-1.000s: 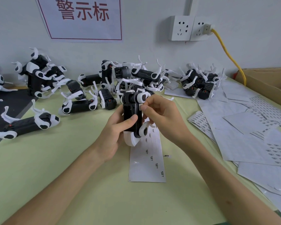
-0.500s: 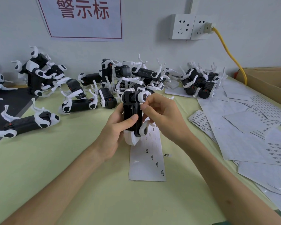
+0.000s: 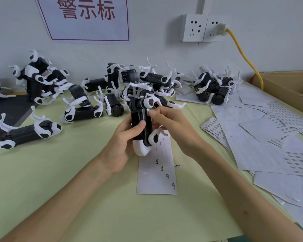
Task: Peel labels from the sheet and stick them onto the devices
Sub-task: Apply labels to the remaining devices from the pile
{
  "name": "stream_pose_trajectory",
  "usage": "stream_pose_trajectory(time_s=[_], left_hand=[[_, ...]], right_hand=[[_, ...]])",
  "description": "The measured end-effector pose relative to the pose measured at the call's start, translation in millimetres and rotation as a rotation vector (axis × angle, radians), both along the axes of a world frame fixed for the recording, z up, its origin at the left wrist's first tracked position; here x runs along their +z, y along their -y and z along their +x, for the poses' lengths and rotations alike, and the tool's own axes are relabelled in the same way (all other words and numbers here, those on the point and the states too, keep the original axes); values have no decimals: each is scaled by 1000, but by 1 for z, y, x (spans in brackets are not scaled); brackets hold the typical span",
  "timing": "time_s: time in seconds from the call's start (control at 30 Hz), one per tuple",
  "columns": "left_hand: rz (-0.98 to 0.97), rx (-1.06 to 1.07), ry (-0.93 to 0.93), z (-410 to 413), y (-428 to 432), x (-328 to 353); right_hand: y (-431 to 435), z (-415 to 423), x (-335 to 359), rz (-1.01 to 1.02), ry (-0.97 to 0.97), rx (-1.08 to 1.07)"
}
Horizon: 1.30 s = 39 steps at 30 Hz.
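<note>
Left hand (image 3: 122, 145) gripped 1 device (image 3: 140, 119) upright, thumb across its black front, fingers wrapped behind. Right hand (image 3: 171, 126) had curled fingers, thumb and index pinching a small label (image 3: 148, 112) against the device's upper right side. Both were above the label sheet (image 3: 156, 175), which lay flat mid-table (image 3: 77, 189). Other devices (image 3: 152, 78) were piled along the far edge, loose sheets (image 3: 252, 137) at the right edge.

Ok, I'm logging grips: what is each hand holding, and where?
The left hand grips the device round its black body; the right hand pinches a small label against the device's upper side.
</note>
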<state>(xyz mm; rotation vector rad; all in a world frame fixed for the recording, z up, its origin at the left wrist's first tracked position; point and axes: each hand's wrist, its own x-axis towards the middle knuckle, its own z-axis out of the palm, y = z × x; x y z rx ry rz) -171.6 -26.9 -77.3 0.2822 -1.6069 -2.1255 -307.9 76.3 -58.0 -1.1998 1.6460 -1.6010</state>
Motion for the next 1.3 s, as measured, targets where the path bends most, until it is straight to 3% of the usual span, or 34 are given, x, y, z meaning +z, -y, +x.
stream_pose_trajectory(time_s=[0.23, 0.7, 0.93, 1.13, 1.2, 1.3], left_hand=[[105, -196, -30, 8, -1, 10], [173, -230, -36, 9, 7, 8], [75, -128, -24, 6, 10, 13], [140, 50, -17, 8, 26, 17], [167, 98, 8, 10, 29, 19], [235, 73, 67, 12, 31, 21]], right_hand=[[-1, 5, 1, -75, 90, 133], [0, 4, -1, -39, 118, 128], [4, 1, -6, 92, -183, -68], [2, -3, -10, 179, -502, -166], [1, -5, -10, 100, -467, -256], [-1, -10, -4, -80, -190, -255]])
